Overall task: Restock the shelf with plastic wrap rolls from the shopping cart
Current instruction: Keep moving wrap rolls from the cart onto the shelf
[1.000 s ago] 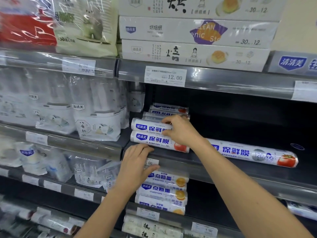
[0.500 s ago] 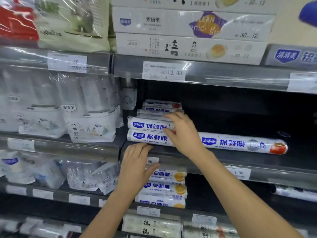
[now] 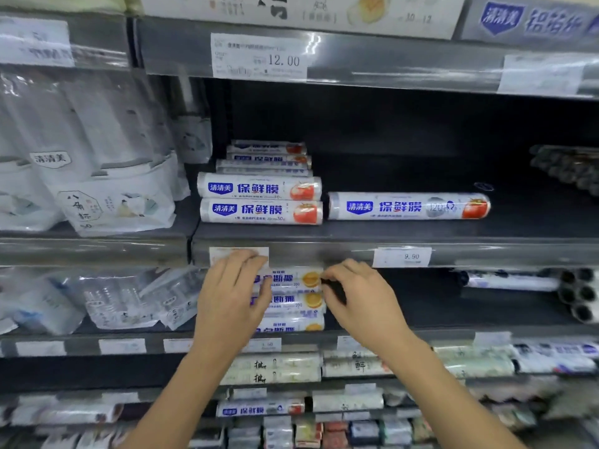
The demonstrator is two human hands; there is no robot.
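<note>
Judging by how things lie, the restock is under way but far from finished. The middle shelf (image 3: pixel 372 233) carries a small block of short plastic wrap rolls (image 3: pixel 261 199) at its left end, two stacked at the near edge with more piled behind toward the far wall. One long roll (image 3: pixel 408 206) lies just beside them to the right, and most of the dark deck beyond it is bare. Neither hand carries a roll. The left hand (image 3: pixel 233 299) hangs in front of the shelf below, fingers relaxed and apart, their tips at the white price label (image 3: pixel 227 252) on the shelf lip. The right hand (image 3: pixel 359 296) hovers near it, fingers loosely curled round nothing I can make out (the tips come close to the end of the orange-printed rolls (image 3: pixel 291 299) on the lower shelf, but blur hides whether they touch). The shopping cart is out of view, so how many rolls remain cannot be told; the next step is probably fetching more. The rolls are firm cylinders in glossy, slippery white film with blue lettering and a red tomato print, and look round enough to roll unless nested. The shelf is matte dark metal with a clear label strip along its near edge. To the left stand crinkly clear packs of paper cups (image 3: pixel 107 196).
</note>
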